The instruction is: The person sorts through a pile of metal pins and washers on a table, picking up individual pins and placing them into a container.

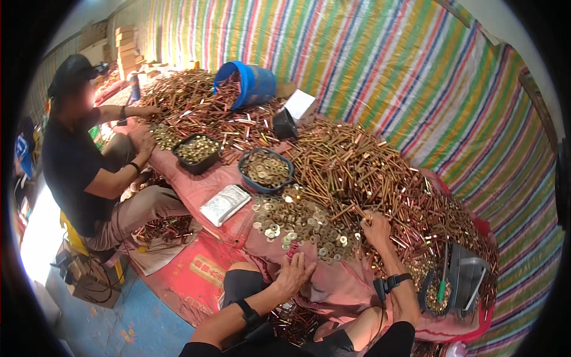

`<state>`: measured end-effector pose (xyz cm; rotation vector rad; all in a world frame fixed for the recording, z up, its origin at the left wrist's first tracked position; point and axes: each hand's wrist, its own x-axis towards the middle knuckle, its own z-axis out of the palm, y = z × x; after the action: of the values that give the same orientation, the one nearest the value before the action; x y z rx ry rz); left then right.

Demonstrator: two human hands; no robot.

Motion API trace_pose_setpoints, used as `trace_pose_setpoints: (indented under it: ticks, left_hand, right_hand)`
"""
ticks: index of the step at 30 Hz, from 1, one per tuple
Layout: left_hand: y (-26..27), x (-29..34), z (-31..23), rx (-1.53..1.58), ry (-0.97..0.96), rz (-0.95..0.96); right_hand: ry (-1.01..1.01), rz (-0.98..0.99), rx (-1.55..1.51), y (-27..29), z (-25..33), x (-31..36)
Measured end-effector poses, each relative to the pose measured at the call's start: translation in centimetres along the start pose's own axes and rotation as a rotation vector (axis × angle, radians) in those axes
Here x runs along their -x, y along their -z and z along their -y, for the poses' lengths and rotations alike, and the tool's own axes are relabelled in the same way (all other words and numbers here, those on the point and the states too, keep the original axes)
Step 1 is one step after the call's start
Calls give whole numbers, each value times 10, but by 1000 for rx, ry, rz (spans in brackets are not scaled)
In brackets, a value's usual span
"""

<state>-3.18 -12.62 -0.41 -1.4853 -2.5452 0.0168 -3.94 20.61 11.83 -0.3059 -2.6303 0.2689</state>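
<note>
A big heap of copper-coloured bolts (369,172) lies on a pink sheet in front of me. Beside it spreads a patch of brass washers (297,223). My right hand (376,229) reaches into the bolts at the heap's near edge, fingers curled around bolts. My left hand (294,273) rests with fingers apart on the pink sheet (339,285) just below the washers, holding nothing. A blue-rimmed basin (266,169) of washers stands beyond the loose washers.
Another person (89,160) sits at the left, hands at a second bolt pile beside a black tray (196,152) of washers. A tipped blue bucket (247,83), a silver packet (225,203), a grey basket (467,276) and a striped tarp wall (416,71) surround the heap.
</note>
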Motion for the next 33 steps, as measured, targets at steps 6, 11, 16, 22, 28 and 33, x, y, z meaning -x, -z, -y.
trace_pose_setpoints:
  ticks: [6,11,16,22,28,33]
  left_hand:
    - [18,8,8,26,-59,55]
    - [13,7,14,89,-77,19]
    - [26,-1,28,387,-29,-23]
    - [40,-42,33,910,22,-301]
    - [36,-76,12,1076,116,-248]
    - [33,-98,-3,1151,163,-525]
  right_hand:
    - [-213,84,-381,17,10,-16]
    - [-317,150,-611,8,13,-25]
    - [-477,166,-833,14,6,-21]
    - [-390,301,-589,47,1,-18]
    - [-391,631,-550,55,1,-10]
    - [-225,752,-405,46,6,2]
